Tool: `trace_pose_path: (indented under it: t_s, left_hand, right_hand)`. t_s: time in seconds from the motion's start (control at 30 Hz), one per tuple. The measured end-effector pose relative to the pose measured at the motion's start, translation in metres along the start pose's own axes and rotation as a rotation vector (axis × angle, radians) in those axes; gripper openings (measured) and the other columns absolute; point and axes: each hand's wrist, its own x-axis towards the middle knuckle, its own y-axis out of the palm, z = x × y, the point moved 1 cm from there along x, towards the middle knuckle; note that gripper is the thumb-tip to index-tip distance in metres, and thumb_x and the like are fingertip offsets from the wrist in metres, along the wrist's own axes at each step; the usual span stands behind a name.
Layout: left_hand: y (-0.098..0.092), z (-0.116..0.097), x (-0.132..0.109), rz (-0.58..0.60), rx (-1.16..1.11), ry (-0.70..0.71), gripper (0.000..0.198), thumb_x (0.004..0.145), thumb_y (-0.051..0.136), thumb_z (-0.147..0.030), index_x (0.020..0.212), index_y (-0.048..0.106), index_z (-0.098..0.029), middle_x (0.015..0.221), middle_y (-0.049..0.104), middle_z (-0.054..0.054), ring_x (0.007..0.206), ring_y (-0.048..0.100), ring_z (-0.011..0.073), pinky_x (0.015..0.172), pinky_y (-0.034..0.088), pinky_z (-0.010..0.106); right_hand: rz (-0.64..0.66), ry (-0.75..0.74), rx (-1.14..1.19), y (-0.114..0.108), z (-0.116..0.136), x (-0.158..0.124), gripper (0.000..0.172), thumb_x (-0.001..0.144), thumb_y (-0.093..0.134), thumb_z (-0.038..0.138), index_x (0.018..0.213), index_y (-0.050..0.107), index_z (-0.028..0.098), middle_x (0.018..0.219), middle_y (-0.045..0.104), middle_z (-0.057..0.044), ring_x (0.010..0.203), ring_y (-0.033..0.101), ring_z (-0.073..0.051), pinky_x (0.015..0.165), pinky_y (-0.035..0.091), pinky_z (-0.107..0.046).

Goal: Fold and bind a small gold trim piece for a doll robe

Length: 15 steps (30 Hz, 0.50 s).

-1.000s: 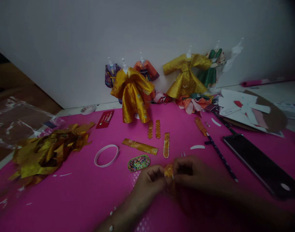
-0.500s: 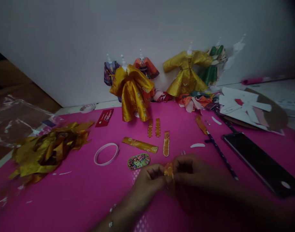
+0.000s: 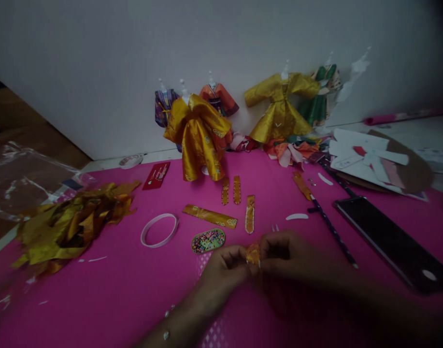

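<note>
Left hand (image 3: 224, 270) pinching gold strip (image 3: 253, 253) | strip lower centre of frame, just above pink worktop (image 3: 116, 290) | right hand (image 3: 293, 258) gripping its other edge | we'd keep pinches close, crease slowly.

Small gold piece (image 3: 253, 253), perhaps folded, upright.

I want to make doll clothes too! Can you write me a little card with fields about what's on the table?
Hands: left hand and right hand together pinch a small orange-gold patterned paper piece
Surface: bright pink mat
Near the hands: oval beaded patch, white ring, gold paper strips
Left side: crumpled gold foil heap
By the wall: little paper robes on stands
Right side: black phone
</note>
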Motion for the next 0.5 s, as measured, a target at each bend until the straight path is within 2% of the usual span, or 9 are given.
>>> trace_pose_path:
  t_s: [0.13,0.3,0.5]
  left_hand:
    - [0.001,-0.001,0.000,-0.011,0.008,-0.015,0.034,0.061,0.089,-0.040,0.066,0.065,-0.016,0.063,0.068,0.000,0.054,0.060,0.0117,0.059,0.048,0.026]
    - [0.002,-0.004,-0.001,-0.018,0.004,-0.017,0.036,0.056,0.091,-0.042,0.066,0.068,-0.015,0.061,0.067,0.000,0.055,0.059,0.0127,0.058,0.046,0.026]
    - [0.006,-0.015,-0.009,-0.011,-0.001,-0.025,0.022,0.066,0.086,-0.031,0.071,0.071,-0.015,0.066,0.070,0.001,0.060,0.062,0.0134,0.064,0.047,0.026]
  right_hand:
    - [0.014,0.015,0.047,0.000,0.002,0.000,0.028,0.077,0.082,0.045,0.074,0.066,0.022,0.071,0.071,0.000,0.067,0.068,-0.016,0.062,0.052,-0.027]
    - [0.017,0.015,0.079,0.002,0.004,-0.001,0.028,0.077,0.082,0.045,0.073,0.066,0.023,0.070,0.071,0.001,0.067,0.068,-0.017,0.062,0.052,-0.027]
    - [0.003,0.001,0.044,0.003,0.003,0.000,0.034,0.077,0.080,0.053,0.072,0.064,0.023,0.072,0.071,0.000,0.068,0.068,-0.017,0.063,0.052,-0.028]
